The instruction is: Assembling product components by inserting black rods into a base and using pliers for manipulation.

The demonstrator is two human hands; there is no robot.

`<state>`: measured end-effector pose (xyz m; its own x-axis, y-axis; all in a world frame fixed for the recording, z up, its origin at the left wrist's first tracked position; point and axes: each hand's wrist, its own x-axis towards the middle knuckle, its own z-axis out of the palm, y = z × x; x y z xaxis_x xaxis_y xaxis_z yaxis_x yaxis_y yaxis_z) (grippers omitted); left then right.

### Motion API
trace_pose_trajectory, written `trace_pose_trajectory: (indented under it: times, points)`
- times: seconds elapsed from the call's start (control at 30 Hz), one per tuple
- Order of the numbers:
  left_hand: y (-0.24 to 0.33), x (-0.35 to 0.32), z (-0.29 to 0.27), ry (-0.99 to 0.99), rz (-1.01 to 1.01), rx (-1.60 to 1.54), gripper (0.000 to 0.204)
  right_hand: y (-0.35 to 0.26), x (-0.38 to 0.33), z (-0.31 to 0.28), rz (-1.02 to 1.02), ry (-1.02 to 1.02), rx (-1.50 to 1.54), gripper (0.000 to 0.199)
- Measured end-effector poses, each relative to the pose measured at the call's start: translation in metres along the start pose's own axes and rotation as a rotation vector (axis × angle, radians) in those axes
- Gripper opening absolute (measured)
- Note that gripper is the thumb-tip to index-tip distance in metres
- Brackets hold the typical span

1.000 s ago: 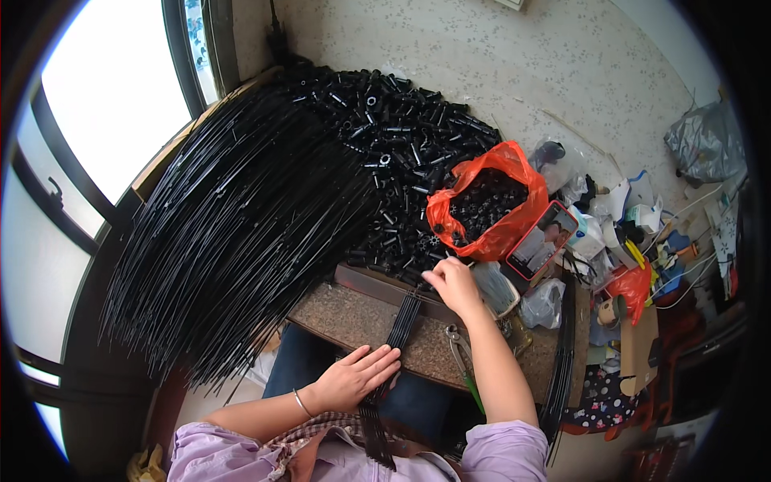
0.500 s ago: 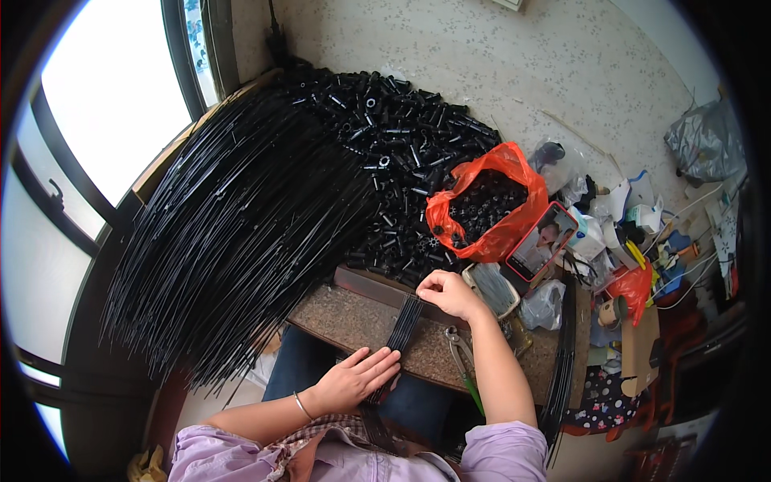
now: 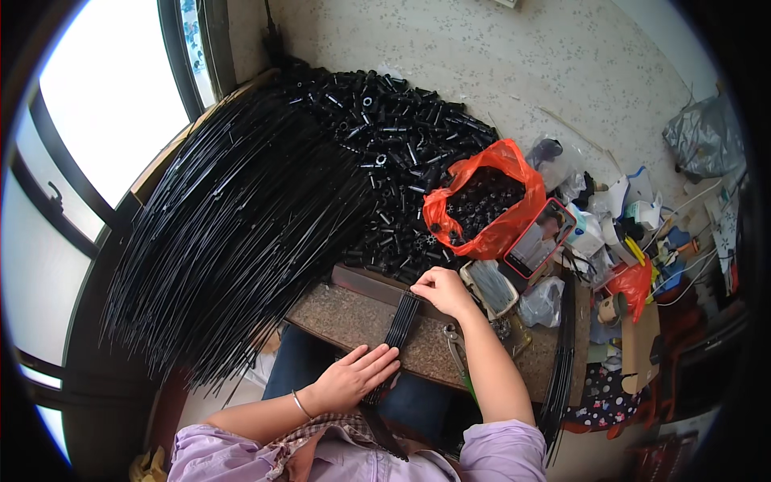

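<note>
A flat row of thin black rods [image 3: 403, 320] lies side by side across the speckled board [image 3: 434, 353] in front of me. My left hand [image 3: 360, 376] rests flat on the lower part of the row, fingers stretched out. At the far end of the rods, my right hand [image 3: 443, 291] is closed in a pinch; whatever is between its fingertips is too small to make out. A dark bar [image 3: 365, 283] runs along the board's far side, by the rod ends. Pliers with a green handle [image 3: 459, 357] lie on the board beside my right forearm.
A large heap of long black rods [image 3: 233, 217] fills the left. Behind it are piled black tubular parts [image 3: 385, 128]. A red bag [image 3: 514, 229] holds small black pieces. Right of it lie a phone [image 3: 538, 241], a clear tray [image 3: 490, 285], a plastic bag [image 3: 542, 301] and clutter.
My right hand has shifted slightly left and up at the rod ends, still pinched. My left hand stays flat on the rods. The whole view has moved a little.
</note>
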<state>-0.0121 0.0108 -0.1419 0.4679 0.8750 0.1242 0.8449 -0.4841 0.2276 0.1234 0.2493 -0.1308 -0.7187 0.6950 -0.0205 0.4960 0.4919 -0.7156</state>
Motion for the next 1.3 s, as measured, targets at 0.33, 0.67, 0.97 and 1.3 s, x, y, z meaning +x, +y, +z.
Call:
trace_pose_trajectory:
  times: [0.33, 0.67, 0.97, 1.3]
  points:
    - [0.000, 0.001, -0.002, -0.048, -0.015, -0.037, 0.078, -0.001, -0.002, -0.003, 0.013, -0.013, 0.065, 0.017]
    - [-0.001, 0.000, -0.001, -0.037, -0.013, -0.037, 0.075, -0.016, -0.006, -0.006, -0.078, 0.040, -0.152, 0.015]
    - [0.000, 0.000, 0.002, -0.019, -0.021, -0.055, 0.079, -0.013, -0.001, -0.003, -0.192, -0.004, -0.029, 0.014]
    - [0.001, 0.001, -0.003, -0.044, -0.017, -0.074, 0.082, -0.006, 0.002, 0.000, -0.147, 0.021, -0.382, 0.028]
